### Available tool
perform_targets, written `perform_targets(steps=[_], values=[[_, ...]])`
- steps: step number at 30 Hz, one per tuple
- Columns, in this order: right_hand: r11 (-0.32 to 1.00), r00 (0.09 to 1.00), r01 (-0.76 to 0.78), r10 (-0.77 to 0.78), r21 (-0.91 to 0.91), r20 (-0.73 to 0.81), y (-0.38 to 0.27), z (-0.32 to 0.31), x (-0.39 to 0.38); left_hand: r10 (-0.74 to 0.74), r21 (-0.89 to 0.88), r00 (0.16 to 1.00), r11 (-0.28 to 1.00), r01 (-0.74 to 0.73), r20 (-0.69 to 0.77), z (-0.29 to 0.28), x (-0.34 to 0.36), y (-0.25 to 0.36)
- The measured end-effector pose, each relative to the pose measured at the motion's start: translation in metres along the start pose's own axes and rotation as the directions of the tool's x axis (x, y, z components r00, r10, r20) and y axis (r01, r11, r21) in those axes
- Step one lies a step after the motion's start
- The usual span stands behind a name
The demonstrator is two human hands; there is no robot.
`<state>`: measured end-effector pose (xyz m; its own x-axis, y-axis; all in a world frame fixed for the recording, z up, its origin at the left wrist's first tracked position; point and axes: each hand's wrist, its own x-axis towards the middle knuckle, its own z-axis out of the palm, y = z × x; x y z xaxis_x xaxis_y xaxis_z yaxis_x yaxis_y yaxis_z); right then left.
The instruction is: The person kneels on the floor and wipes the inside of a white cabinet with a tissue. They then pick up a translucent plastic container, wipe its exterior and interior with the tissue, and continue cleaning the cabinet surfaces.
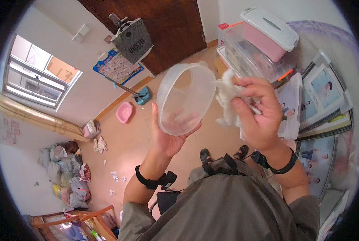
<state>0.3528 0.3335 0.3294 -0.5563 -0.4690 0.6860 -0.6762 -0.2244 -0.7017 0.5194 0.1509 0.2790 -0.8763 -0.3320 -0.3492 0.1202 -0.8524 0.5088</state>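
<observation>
Btwn translucent bowl (167, 96) in our L hand (167, 138) & white cloth (227, 98) in our R hand (261, 104) we've hardly any gap, contact unclear. L of the bowl we can pass over flr (127, 156), w/ pink basin (125, 112) & blue dustpan (143, 96) in the way; stacked boxes (263, 40) & framed pics (325, 88) block our R side.

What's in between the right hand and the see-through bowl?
A crumpled white cloth or tissue, pinched in the right hand, on the side facing the see-through bowl; the head view shows it.
</observation>
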Motion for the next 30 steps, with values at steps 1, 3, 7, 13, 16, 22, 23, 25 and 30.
perform_targets(steps=[1, 3, 7, 13, 16, 22, 23, 25, 30], values=[[0.999, 0.998, 0.026, -0.024, -0.022, 0.063, -0.004, 0.001, 0.005, 0.017, 0.029, 1.0, 0.999, -0.017, 0.018, 0.005, 0.001, -0.001], [0.995, 0.979, 0.079, -0.067, -0.058, 0.192, -0.013, 0.015, 0.014, 0.031, 0.026, 0.999, 0.999, -0.031, 0.027, 0.01, 0.002, -0.003], [0.993, 0.952, 0.081, -0.05, -0.089, 0.303, -0.006, 0.053, 0.02, 0.06, 0.083, 0.998, 0.995, -0.059, -0.018, 0.027, 0.002, -0.006], [0.99, 0.837, 0.057, 0.022, -0.128, 0.546, 0.029, 0.084, 0.014, 0.097, 0.114, 0.994, 0.989, -0.091, -0.053, 0.007, 0.014, -0.004], [0.994, 0.778, 0.039, 0.034, -0.103, 0.628, 0.029, 0.087, 0.031, 0.091, 0.103, 0.996, 0.99, -0.093, 0.021, -0.006, 0.02, 0.004], [0.992, 0.666, -0.03, -0.071, 0.121, 0.743, 0.037, 0.092, 0.02, -0.109, 0.023, 0.955, 0.994, 0.107, 0.277, -0.019, 0.019, 0.025], [0.991, 0.616, -0.051, -0.069, 0.127, 0.784, 0.033, 0.091, 0.018, -0.178, 0.035, 0.911, 0.984, 0.177, 0.371, -0.025, 0.02, 0.029], [0.992, 0.584, -0.037, -0.077, 0.122, 0.808, 0.033, 0.09, 0.01, -0.194, 0.249, 0.96, 0.958, 0.141, 0.203, -0.038, 0.018, 0.028], [0.996, 0.585, 0.01, -0.077, 0.088, 0.807, 0.042, 0.076, -0.005, -0.054, 0.355, 0.998, 0.933, 0.061, -0.029, -0.002, 0.009, 0.013]])
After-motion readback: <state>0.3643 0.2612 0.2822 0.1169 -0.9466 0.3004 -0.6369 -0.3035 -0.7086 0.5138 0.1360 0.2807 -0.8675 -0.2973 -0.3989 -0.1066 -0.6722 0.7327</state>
